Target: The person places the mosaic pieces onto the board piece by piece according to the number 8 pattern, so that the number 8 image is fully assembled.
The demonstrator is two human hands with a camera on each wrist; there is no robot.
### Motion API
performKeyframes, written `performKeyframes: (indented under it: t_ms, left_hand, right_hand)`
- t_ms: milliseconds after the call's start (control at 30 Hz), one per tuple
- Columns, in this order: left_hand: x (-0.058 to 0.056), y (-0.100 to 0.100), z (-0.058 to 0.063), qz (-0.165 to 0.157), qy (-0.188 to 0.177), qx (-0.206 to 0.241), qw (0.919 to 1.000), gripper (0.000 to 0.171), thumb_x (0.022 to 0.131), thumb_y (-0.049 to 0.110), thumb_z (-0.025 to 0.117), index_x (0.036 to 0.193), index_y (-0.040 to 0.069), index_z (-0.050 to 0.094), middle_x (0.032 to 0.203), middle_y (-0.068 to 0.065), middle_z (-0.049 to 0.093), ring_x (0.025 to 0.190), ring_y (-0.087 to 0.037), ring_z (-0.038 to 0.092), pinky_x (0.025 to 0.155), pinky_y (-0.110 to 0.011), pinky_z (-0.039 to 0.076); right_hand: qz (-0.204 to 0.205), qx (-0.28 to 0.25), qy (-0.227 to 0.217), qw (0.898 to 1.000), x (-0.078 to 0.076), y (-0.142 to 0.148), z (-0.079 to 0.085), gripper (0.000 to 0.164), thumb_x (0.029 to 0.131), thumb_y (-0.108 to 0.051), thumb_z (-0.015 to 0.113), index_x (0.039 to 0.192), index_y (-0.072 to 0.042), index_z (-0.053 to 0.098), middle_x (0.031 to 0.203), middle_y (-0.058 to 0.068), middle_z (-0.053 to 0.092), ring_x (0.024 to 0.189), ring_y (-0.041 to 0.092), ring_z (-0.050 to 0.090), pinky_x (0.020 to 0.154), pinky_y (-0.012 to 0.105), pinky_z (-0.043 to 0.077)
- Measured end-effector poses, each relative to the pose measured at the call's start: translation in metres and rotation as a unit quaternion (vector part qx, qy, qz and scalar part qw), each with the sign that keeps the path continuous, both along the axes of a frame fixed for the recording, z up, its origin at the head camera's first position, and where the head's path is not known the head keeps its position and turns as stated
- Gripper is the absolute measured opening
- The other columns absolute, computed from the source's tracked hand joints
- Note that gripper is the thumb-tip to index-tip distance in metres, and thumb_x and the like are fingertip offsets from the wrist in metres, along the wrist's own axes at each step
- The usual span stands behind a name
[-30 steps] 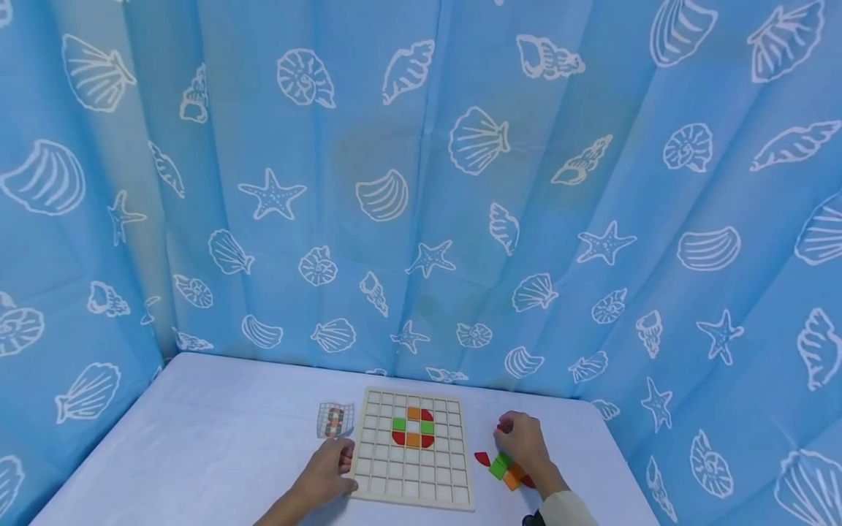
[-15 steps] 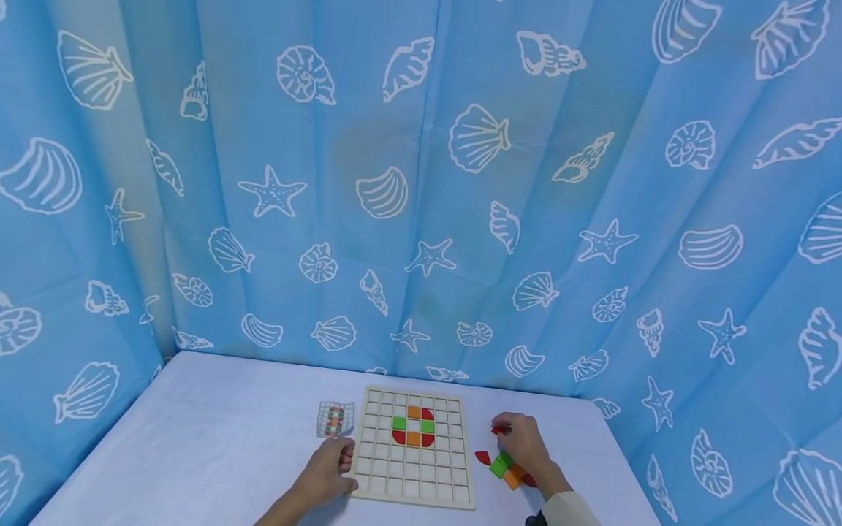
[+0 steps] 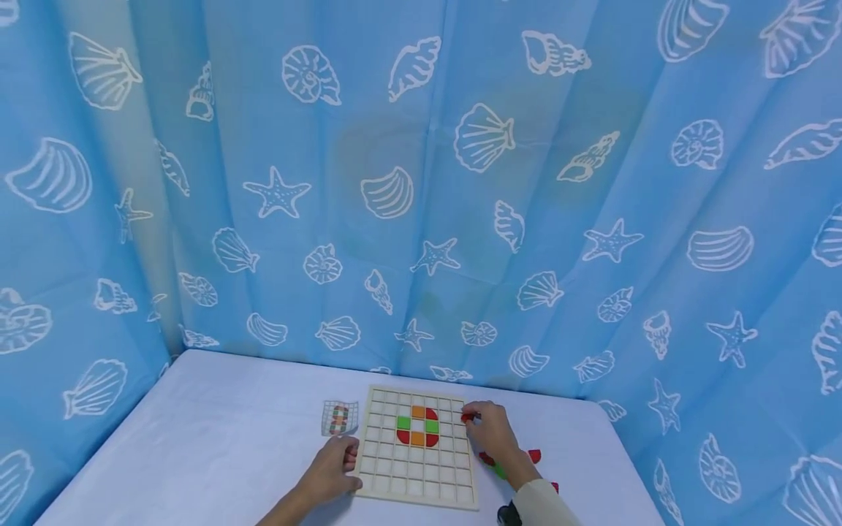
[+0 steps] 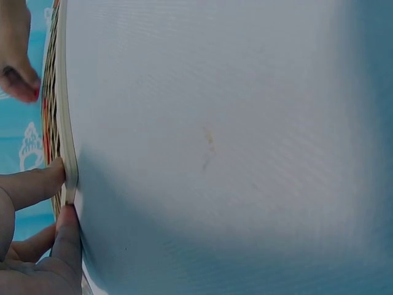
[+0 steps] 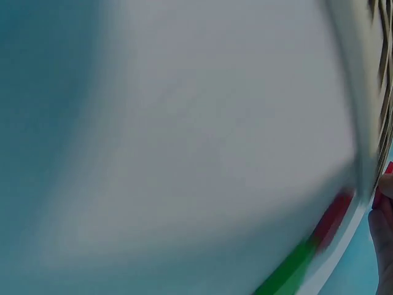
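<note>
A pale wooden grid board (image 3: 421,501) lies flat on the table, with orange, green and red tiles forming a ring around one bare cell. My left hand (image 3: 325,471) holds the board's left edge near the front corner; in the left wrist view two fingertips press on that rim. Between the thumb and fingers of my right hand (image 3: 495,435) is a small red tile (image 3: 467,418), at the board's right edge. Part of that tile is covered by the fingers. In the right wrist view only the fingertips and red tile (image 5: 382,190) show, at the right border.
Beside the board's right edge lie loose tiles, among them a green tile (image 3: 500,471) and a red tile (image 3: 535,456), partly behind my right forearm. A small pattern card (image 3: 339,418) lies left of the board. A blue shell-print curtain (image 3: 421,183) surrounds the white table (image 3: 217,438).
My right hand has moved left with the red tile, from above the loose tiles to the board's right edge. The left hand has stayed at the board.
</note>
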State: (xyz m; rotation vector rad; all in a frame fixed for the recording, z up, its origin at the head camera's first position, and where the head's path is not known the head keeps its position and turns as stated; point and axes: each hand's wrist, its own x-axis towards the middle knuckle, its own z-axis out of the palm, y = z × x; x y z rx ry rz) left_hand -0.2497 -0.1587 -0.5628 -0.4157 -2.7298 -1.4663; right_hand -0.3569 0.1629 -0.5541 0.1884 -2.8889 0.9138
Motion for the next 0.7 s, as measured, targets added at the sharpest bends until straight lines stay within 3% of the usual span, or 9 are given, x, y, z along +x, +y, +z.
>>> performKeyframes:
  t_ms: [267, 500, 700]
  left_hand:
    - [-0.005, 0.002, -0.003, -0.001, -0.018, 0.004, 0.9998, 0.063, 0.063, -0.006, 0.082, 0.118, -0.017, 0.052, 0.096, -0.008, 0.049, 0.086, -0.018, 0.05, 0.075, -0.028, 0.051]
    - [-0.005, 0.002, -0.004, 0.008, -0.019, 0.005, 0.9998, 0.063, 0.062, -0.006, 0.081, 0.117, -0.016, 0.052, 0.096, -0.008, 0.049, 0.087, -0.019, 0.051, 0.076, -0.028, 0.051]
    - [-0.006, 0.003, -0.001, -0.002, -0.018, 0.015, 0.9997, 0.063, 0.062, -0.008, 0.081, 0.117, -0.018, 0.051, 0.095, -0.008, 0.049, 0.085, -0.018, 0.05, 0.074, -0.027, 0.051]
  right_hand:
    - [0.095, -0.005, 0.036, 0.995, -0.009, -0.047, 0.003, 0.025, 0.085, -0.004, 0.071, 0.11, -0.007, 0.072, 0.105, 0.003, 0.066, 0.098, 0.019, 0.058, 0.089, 0.04, 0.053]
    - [0.165, -0.016, 0.035, 0.986, -0.013, -0.085, 0.002, 0.026, 0.086, -0.004, 0.071, 0.112, -0.007, 0.072, 0.106, 0.003, 0.066, 0.096, 0.018, 0.057, 0.085, 0.034, 0.055]
    - [0.17, 0.0, 0.038, 0.985, -0.016, -0.099, 0.003, 0.026, 0.086, -0.004, 0.072, 0.112, -0.008, 0.072, 0.106, 0.002, 0.067, 0.1, 0.018, 0.058, 0.089, 0.036, 0.053]
